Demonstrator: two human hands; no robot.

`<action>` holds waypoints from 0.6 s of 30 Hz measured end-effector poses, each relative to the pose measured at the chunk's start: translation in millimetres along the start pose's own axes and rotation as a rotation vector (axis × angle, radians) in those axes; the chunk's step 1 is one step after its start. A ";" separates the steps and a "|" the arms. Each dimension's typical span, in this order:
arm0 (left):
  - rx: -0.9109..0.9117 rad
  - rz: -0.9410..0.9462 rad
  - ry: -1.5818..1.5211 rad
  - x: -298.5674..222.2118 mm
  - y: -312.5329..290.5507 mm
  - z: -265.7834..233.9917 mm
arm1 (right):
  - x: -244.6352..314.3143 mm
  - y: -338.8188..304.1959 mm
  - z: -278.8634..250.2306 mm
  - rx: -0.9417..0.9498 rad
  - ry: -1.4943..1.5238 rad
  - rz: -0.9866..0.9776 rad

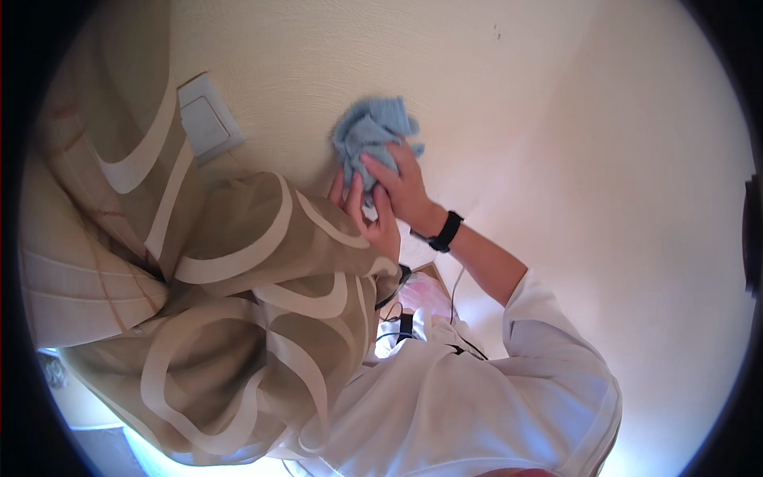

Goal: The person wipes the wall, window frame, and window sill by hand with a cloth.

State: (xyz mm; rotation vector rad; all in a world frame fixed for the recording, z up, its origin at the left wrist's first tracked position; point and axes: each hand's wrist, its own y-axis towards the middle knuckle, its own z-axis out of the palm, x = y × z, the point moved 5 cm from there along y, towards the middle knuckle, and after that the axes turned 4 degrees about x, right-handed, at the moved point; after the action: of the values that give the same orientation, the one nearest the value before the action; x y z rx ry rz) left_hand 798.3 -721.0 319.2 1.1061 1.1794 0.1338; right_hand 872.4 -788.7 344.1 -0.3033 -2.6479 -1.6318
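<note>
A crumpled light-blue cloth [369, 131] is pressed against a cream textured wall [493, 87]. My right hand [405, 187], with a black band on the wrist, grips the cloth from below and to the right. My left hand [367, 221] comes out from under a draped curtain, and its fingers close around the cloth's lower end, right beside the right hand. The two hands touch each other. A white sleeve covers my right upper arm.
A beige curtain with cream swirls [238, 318] hangs over my left arm and fills the left side. A white wall switch [205, 119] sits on the wall left of the cloth. Thin black cables [413, 322] lie on my white shirt.
</note>
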 end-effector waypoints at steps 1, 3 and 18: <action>-0.036 0.015 -0.016 3.3 3.8 -5.8 | 3.3 5.0 4.3 0.004 0.003 0.004; -0.092 0.066 0.033 11.2 4.1 -3.1 | 3.5 8.3 3.2 -0.052 -0.052 -0.029; 0.143 -0.152 0.059 106.1 -32.3 35.2 | -65.5 -96.1 65.0 0.041 -0.109 0.211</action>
State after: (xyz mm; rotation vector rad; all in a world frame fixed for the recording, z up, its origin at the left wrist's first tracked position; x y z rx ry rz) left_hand 858.1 -695.0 222.8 1.1389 1.3377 -0.0366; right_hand 925.7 -783.2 222.1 -0.6638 -2.6135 -1.5360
